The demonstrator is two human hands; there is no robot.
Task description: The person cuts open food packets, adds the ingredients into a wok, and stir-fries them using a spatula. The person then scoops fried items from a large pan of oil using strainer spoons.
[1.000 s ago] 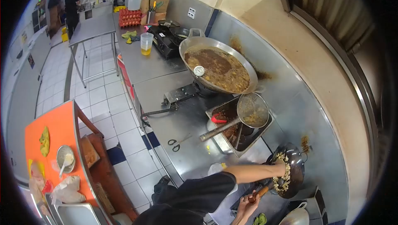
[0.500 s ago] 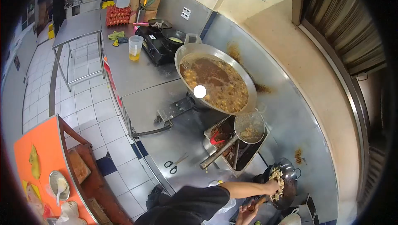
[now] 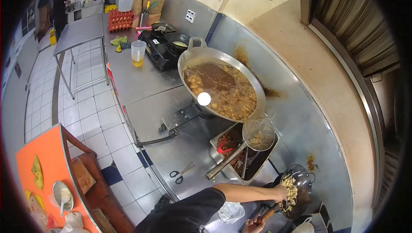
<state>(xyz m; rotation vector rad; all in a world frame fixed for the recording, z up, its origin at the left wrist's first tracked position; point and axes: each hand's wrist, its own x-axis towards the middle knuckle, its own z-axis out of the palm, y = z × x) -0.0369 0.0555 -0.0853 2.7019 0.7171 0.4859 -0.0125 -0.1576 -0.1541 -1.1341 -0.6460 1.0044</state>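
Note:
My left hand (image 3: 281, 193), its fingers curled, is at the near side of a dark wok (image 3: 304, 192), right against pale crumbly food (image 3: 289, 194). What it grips is hidden. Lower down, my right hand (image 3: 254, 224) closes around the wooden handle (image 3: 269, 213) of a utensil that points into the wok. The utensil's head cannot be made out. A long-handled strainer (image 3: 259, 135) with bits of food rests across a metal tray (image 3: 213, 151) beyond my left arm. The tray holds dark reddish food and red tongs (image 3: 222, 145).
A big pan (image 3: 260, 104) of brown bubbling liquid stands further left. Scissors (image 3: 182, 173) lie on the steel counter. A jug (image 3: 137, 53), a portable stove (image 3: 161, 52) and red egg trays (image 3: 120, 20) stand beyond. An orange table (image 3: 47, 147) is behind me; a person (image 3: 60, 7) stands far off.
My right hand has drawn back slightly from the wok, showing more of the wooden handle. My left hand stays at the wok. The camera view has shifted a little.

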